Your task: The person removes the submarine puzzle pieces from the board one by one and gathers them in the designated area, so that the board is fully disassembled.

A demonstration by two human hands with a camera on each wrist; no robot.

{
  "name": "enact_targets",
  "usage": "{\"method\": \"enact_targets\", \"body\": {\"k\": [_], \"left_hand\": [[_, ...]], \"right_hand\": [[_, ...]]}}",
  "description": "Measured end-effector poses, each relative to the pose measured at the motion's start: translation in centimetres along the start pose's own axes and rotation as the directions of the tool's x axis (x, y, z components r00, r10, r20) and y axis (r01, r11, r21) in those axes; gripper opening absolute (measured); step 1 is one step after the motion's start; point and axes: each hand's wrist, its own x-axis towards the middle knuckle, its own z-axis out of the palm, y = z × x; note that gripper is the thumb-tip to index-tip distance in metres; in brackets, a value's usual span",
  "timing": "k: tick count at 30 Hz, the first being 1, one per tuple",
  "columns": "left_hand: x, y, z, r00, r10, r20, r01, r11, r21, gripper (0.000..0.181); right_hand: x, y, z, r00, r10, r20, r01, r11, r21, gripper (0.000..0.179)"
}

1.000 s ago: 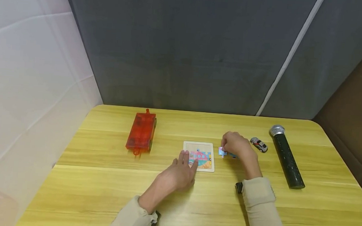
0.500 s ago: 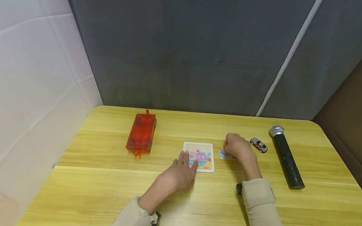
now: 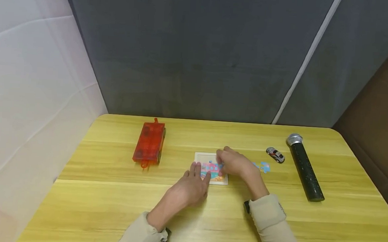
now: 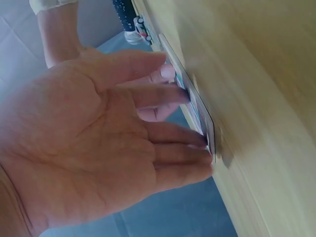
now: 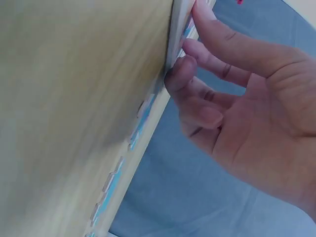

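A square jigsaw puzzle tray (image 3: pixel 199 155) with a pale rim lies on the table, its lower part filled by a pink and blue picture. My left hand (image 3: pixel 191 187) rests its straight fingertips on the tray's left and front side. In the left wrist view those fingers (image 4: pixel 182 160) reach down to the tray's edge. My right hand (image 3: pixel 236 164) is over the tray's right side, thumb and fingers curled together. It pinches a small puzzle piece, mostly hidden behind the fingers. Other puzzle pieces (image 3: pixel 265 167) lie to the right, partly covered by the right wrist.
A red see-through toy wagon (image 3: pixel 150 142) stands at the left. A small toy car (image 3: pixel 275 155) and a black microphone (image 3: pixel 305 170) lie at the right. Grey cloth hangs behind the table (image 3: pixel 102 204).
My right hand has moved left from the loose pieces to the tray with a puzzle piece, uncovering some of the pieces left on the table. My left hand has stayed on the tray.
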Motion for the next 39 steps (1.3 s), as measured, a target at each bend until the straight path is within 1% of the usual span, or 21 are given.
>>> {"method": "enact_targets", "body": {"k": [3,5,7,9,10,12,13,15,17,19,20,23,24,26,30,31,33,37,38,39], "left_hand": [[0.5,-0.1,0.8,0.999,0.032,-0.025,-0.032,0.999,0.008,0.063],[1.6,-0.2,2.1,0.996,0.079,-0.038,-0.08,0.997,-0.022,0.067],[2.4,-0.2,3.2,0.993,0.114,-0.036,-0.116,0.993,-0.036,0.072],[3.3,-0.3,4.4,0.989,0.146,-0.028,-0.147,0.988,-0.047,0.075],[3.4,-0.3,4.7,0.988,0.151,-0.023,-0.151,0.988,-0.04,0.075],[3.2,0.1,4.5,0.991,0.135,-0.007,-0.135,0.991,-0.002,0.074],[3.2,0.1,4.6,0.991,0.132,-0.003,-0.132,0.991,0.003,0.073],[3.5,0.0,5.0,0.992,0.127,-0.005,-0.127,0.992,0.012,0.072],[3.3,-0.1,4.9,0.992,0.123,-0.008,-0.123,0.992,0.013,0.07],[3.5,-0.4,5.1,0.991,0.132,-0.022,-0.133,0.991,-0.014,0.069],[3.2,-0.3,4.6,0.991,0.128,-0.025,-0.128,0.992,-0.007,0.068],[1.6,0.4,2.5,0.994,0.112,-0.017,-0.112,0.994,-0.011,0.064],[1.4,0.5,2.2,0.994,0.11,-0.019,-0.111,0.994,-0.014,0.063],[0.5,1.0,1.1,0.995,0.101,-0.016,-0.101,0.995,0.009,0.061],[0.5,1.0,1.1,0.994,0.104,-0.027,-0.104,0.995,0.005,0.06],[0.9,0.8,1.6,0.993,0.108,-0.036,-0.109,0.994,-0.011,0.059],[1.3,0.7,2.0,0.993,0.109,-0.035,-0.109,0.994,-0.016,0.059],[2.0,0.5,2.9,0.994,0.106,-0.04,-0.107,0.994,-0.013,0.059],[1.8,0.6,2.6,0.995,0.1,-0.03,-0.1,0.995,0.001,0.059],[1.7,0.7,2.5,0.995,0.096,-0.03,-0.096,0.995,0.005,0.059]], "right_hand": [[0.2,-0.6,0.4,1.0,0.021,-0.009,-0.022,1.0,-0.015,0.022],[0.2,-0.6,0.6,0.999,0.031,-0.017,-0.031,0.999,-0.019,0.022],[0.2,-0.5,0.7,0.999,0.026,-0.023,-0.027,0.999,-0.023,0.022],[0.1,-0.2,0.8,1.0,0.001,-0.027,-0.001,1.0,-0.028,0.02],[-0.1,0.0,1.0,0.999,-0.014,-0.029,0.014,1.0,-0.024,0.019],[-0.4,0.6,1.3,0.997,-0.061,-0.042,0.06,0.998,-0.008,0.017],[-0.7,0.9,1.5,0.995,-0.088,-0.052,0.089,0.996,0.006,0.017],[-1.2,1.5,1.7,0.988,-0.138,-0.072,0.142,0.988,0.055,0.02],[-1.5,2.0,1.8,0.982,-0.167,-0.088,0.175,0.979,0.102,0.025],[-1.7,2.1,1.6,0.98,-0.174,-0.098,0.186,0.974,0.13,0.026],[-1.7,2.1,1.5,0.981,-0.171,-0.096,0.183,0.973,0.138,0.025],[-1.5,2.1,1.2,0.983,-0.153,-0.097,0.165,0.977,0.132,0.017],[-1.5,2.1,1.2,0.984,-0.15,-0.099,0.163,0.978,0.13,0.015],[-1.4,2.1,1.2,0.983,-0.151,-0.101,0.163,0.979,0.121,0.014],[-1.2,2.0,1.3,0.979,-0.168,-0.114,0.177,0.981,0.074,0.015],[-1.2,2.0,1.4,0.978,-0.173,-0.118,0.182,0.981,0.067,0.015],[-1.2,2.0,1.5,0.974,-0.182,-0.132,0.191,0.98,0.062,0.014],[-1.1,2.1,1.5,0.968,-0.198,-0.153,0.219,0.966,0.134,0.015],[-1.1,2.1,1.5,0.968,-0.197,-0.153,0.22,0.963,0.155,0.015],[-1.1,2.1,1.5,0.969,-0.195,-0.15,0.22,0.96,0.173,0.016]]}}
